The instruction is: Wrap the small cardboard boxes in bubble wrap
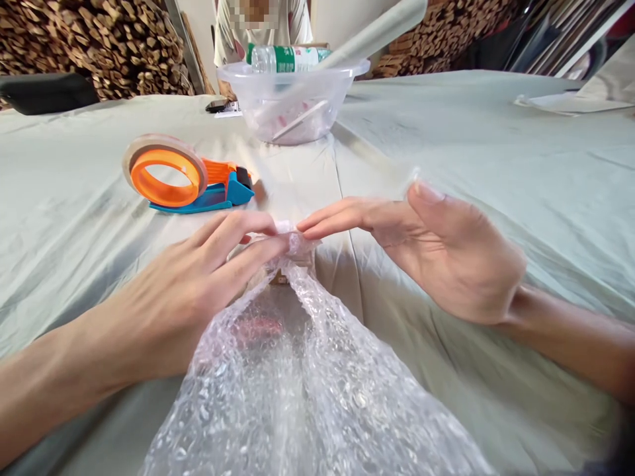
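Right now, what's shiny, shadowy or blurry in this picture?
In the head view, bright glints speckle the bubble wrap, grey shadow darkens the tablecloth below the right hand, and the right forearm looks a bit smeared.

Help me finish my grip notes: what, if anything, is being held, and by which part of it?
Bubble wrap, by its bunched far end, in the left hand; the right hand meets that end without a visible grip.

Clear bubble wrap (357, 383), bunched at far end, fanning out nearer
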### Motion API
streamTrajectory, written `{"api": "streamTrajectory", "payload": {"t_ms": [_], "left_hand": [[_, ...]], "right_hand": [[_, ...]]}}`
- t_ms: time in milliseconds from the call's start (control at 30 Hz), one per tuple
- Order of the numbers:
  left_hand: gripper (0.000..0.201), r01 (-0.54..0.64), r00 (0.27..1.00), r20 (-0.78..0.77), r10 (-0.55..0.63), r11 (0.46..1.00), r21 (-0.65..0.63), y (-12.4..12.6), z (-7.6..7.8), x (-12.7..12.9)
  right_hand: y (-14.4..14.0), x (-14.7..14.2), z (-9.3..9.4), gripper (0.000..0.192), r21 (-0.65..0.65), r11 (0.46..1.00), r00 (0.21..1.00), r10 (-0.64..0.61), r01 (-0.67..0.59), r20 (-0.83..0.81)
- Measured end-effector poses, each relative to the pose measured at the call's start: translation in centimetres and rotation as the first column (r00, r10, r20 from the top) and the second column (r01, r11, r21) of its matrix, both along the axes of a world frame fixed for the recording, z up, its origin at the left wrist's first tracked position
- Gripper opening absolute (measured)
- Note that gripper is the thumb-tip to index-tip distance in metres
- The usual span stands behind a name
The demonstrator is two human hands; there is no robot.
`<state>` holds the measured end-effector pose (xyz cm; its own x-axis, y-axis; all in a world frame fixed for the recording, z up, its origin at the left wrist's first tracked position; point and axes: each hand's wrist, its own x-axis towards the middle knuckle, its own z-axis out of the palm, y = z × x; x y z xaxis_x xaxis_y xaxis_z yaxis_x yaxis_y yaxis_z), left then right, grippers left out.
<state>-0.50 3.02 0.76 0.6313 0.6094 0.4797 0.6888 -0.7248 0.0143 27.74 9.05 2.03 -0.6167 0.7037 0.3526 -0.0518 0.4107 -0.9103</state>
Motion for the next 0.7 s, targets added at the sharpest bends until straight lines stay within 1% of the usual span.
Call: {"api": "streamTrajectory", "payload": {"t_ms": [67,133,200,233,300,333,400,467,533,600,667,700], "left_hand": [[0.055,-0.038,0.999,0.019,0.037,0.998,0.048,0.1,-0.2,0.5],[0.032,-0.057,0.997,0.060,0.052,0.994,0.091,0.2,-0.5,1.0],[0.013,-0.073,0.992,0.112,0.061,0.991,0.113,0.3,-0.6,1.5],[0.009,-0.082,0.988,0.142,0.065,0.990,0.114,0.4,-0.7,1.7],[0.008,-0.074,0.976,0.210,0.052,0.992,0.100,0.6,-0.7,1.9],[0.008,-0.058,0.968,0.247,0.035,0.995,0.085,0.7,-0.6,2.0],[0.007,-0.040,0.934,0.358,0.024,0.998,0.038,0.7,-0.6,2.0],[0.013,-0.051,0.888,0.456,0.062,0.998,-0.038,0.6,-0.5,2.1],[0.015,-0.076,0.838,0.531,0.128,0.990,-0.118,0.4,-0.5,2.2],[0.009,-0.087,0.794,0.584,0.171,0.982,-0.169,0.2,-0.5,2.3],[0.006,-0.106,0.760,0.622,0.189,0.980,-0.169,0.1,-0.5,2.3],[0.006,-0.122,0.756,0.626,0.192,0.981,-0.153,0.1,-0.5,2.4]], "right_hand": [[0.1,0.1,0.0,0.069,0.017,1.000,1.000,0.003,-0.003,0.005],[0.2,0.3,-0.1,0.066,0.035,0.999,1.000,0.025,-0.025,0.008],[0.3,0.4,-0.2,0.064,0.010,0.999,0.999,0.051,-0.052,0.014],[0.2,0.3,-0.2,0.064,-0.027,0.998,0.998,0.061,-0.061,0.019],[0.0,0.1,0.0,0.062,-0.106,0.993,0.998,0.063,-0.060,0.028],[-0.1,0.0,0.1,0.061,-0.124,0.991,0.999,0.042,-0.038,0.026],[-0.2,-0.4,0.4,0.058,-0.117,0.992,0.999,-0.046,0.048,0.020],[-0.2,-0.6,0.7,0.058,-0.076,0.986,0.989,-0.151,0.150,0.001],[0.1,-0.5,0.7,0.063,-0.052,0.984,0.985,-0.172,0.171,-0.009],[0.4,-0.2,0.5,0.069,-0.065,0.992,0.994,-0.113,0.112,-0.013],[0.5,0.3,0.2,0.071,-0.107,0.994,1.000,0.010,-0.012,-0.018],[0.6,0.6,0.1,0.072,-0.128,0.988,0.996,0.089,-0.090,-0.015]]}}
